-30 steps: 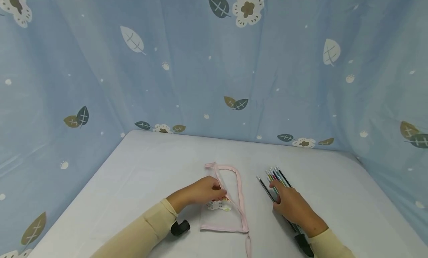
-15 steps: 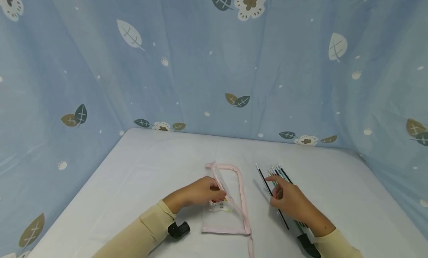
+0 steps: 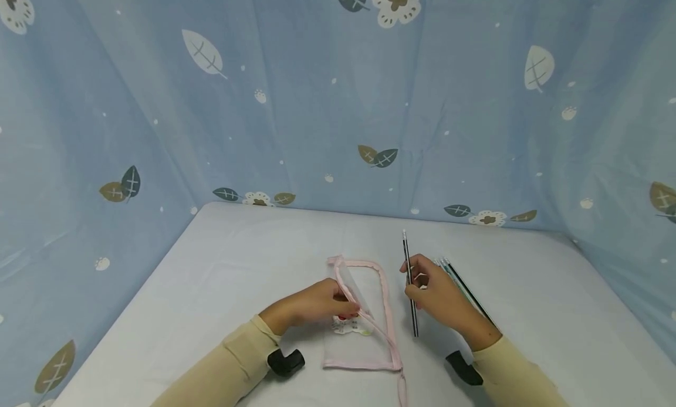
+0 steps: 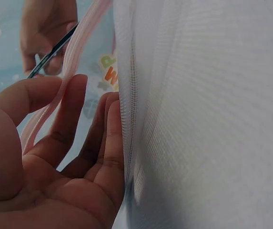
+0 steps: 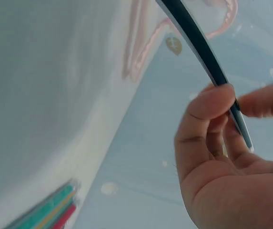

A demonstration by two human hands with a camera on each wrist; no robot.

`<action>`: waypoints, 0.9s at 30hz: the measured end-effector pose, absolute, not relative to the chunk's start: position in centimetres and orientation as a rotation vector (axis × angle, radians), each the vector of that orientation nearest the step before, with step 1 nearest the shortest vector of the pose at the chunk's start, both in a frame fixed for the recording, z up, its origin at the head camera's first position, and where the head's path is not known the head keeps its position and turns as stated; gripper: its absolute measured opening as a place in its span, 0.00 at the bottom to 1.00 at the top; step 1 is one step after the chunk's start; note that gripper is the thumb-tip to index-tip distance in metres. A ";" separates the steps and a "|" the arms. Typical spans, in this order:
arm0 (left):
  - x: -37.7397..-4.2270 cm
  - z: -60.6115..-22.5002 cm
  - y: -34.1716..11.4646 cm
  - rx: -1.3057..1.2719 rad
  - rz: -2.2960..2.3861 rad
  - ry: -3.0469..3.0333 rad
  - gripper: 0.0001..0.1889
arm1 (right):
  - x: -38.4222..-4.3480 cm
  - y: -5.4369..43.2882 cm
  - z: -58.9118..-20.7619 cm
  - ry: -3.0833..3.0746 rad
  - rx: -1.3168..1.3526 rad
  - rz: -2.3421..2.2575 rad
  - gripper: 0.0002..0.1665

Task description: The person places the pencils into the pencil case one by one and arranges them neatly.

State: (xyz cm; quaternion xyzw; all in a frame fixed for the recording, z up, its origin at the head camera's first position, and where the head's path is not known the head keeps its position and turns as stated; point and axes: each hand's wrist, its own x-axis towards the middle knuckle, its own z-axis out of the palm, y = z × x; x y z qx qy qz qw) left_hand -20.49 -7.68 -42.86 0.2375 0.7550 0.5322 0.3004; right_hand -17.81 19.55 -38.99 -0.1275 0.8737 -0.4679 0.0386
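A see-through mesh pouch (image 3: 359, 351) with pink edging lies on the white table, its printed picture partly under my left hand (image 3: 319, 304). Thumb and forefinger of that hand pinch the pink edge of the opening and lift it; the left wrist view shows the pinched pink trim (image 4: 74, 55) and a zipper (image 4: 134, 86). Just right of the pouch, my right hand (image 3: 438, 292) pinches a black-and-white striped pencil (image 3: 413, 319), raised and nearly upright in the head view. In the right wrist view the dark pencil (image 5: 193, 36) runs between thumb and fingers.
More pencils (image 3: 465, 287) lie in a bundle on the table (image 3: 264, 248), partly behind the right hand; green and red ones (image 5: 50, 207) show in the right wrist view. A pink strap (image 3: 402, 389) trails toward the front. Behind hangs a blue patterned curtain (image 3: 306, 102).
My right hand has picked one striped pencil from beside the bundle, raised it and brought it left toward the pouch, turning it more upright. The left hand keeps its hold on the pouch edge.
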 end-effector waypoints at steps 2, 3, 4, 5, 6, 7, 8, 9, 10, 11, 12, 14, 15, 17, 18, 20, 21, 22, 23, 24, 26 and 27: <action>-20.5 -43.0 -7.6 0.626 1.416 2.001 0.07 | -18.1 19.1 -39.0 2.668 -0.364 -1.486 0.14; -20.5 -43.0 -7.6 0.623 1.415 2.002 0.07 | -18.1 18.9 -39.1 2.657 -0.354 -1.519 0.13; -20.5 -43.0 -7.6 0.617 1.415 2.002 0.07 | -18.2 18.7 -39.1 2.651 -0.344 -1.548 0.12; -20.5 -43.0 -7.6 0.612 1.412 2.003 0.06 | -18.2 18.6 -39.1 2.642 -0.341 -1.574 0.10; -20.5 -43.0 -7.6 0.608 1.410 2.003 0.06 | -18.2 18.5 -39.2 2.633 -0.337 -1.601 0.10; -20.5 -43.0 -7.6 0.604 1.408 2.002 0.06 | -18.2 18.5 -39.2 2.624 -0.335 -1.627 0.09; -20.5 -43.0 -7.6 0.601 1.409 2.000 0.07 | -18.2 18.4 -39.3 2.613 -0.335 -1.652 0.08; -20.5 -42.9 -7.6 0.598 1.407 2.000 0.07 | -18.3 18.3 -39.3 2.598 -0.336 -1.676 0.08; -20.5 -42.9 -7.7 0.596 1.410 1.997 0.07 | -18.3 18.3 -39.4 2.586 -0.341 -1.697 0.08; -20.5 -42.9 -7.7 0.598 1.411 1.997 0.07 | -18.4 18.3 -39.4 2.573 -0.341 -1.719 0.08; -20.5 -42.9 -7.7 0.598 1.411 2.000 0.07 | -18.5 18.3 -39.5 2.562 -0.343 -1.739 0.09; -20.6 -42.8 -7.8 0.599 1.409 2.006 0.08 | -18.6 18.3 -39.6 2.548 -0.342 -1.768 0.10; -20.6 -42.8 -7.8 0.600 1.409 2.011 0.08 | -18.6 18.3 -39.6 2.545 -0.345 -1.774 0.11; -20.6 -42.8 -7.9 0.603 1.399 2.021 0.08 | -18.6 18.4 -39.8 2.553 -0.350 -1.775 0.12; -20.6 -42.8 -7.9 0.601 1.395 2.025 0.08 | -18.7 18.5 -39.9 2.563 -0.349 -1.767 0.12; -20.6 -42.8 -7.9 0.602 1.389 2.031 0.09 | -18.7 18.6 -40.0 2.581 -0.342 -1.756 0.12; -20.6 -42.8 -7.9 0.603 1.391 2.033 0.09 | -18.8 18.6 -40.1 2.591 -0.333 -1.748 0.11; -20.6 -42.8 -7.9 0.604 1.390 2.035 0.09 | -18.8 18.7 -40.2 2.597 -0.324 -1.747 0.12; -20.7 -42.8 -8.0 0.602 1.394 2.035 0.09 | -18.9 18.7 -40.2 2.601 -0.320 -1.744 0.12; -20.7 -42.9 -8.0 0.604 1.396 2.032 0.09 | -18.9 18.8 -40.3 2.598 -0.304 -1.744 0.13; -20.7 -42.9 -8.0 0.609 1.408 2.017 0.09 | -19.0 18.8 -40.4 2.590 -0.278 -1.744 0.16; -20.7 -42.9 -7.9 0.611 1.412 2.009 0.09 | -19.0 18.9 -40.5 2.582 -0.269 -1.746 0.18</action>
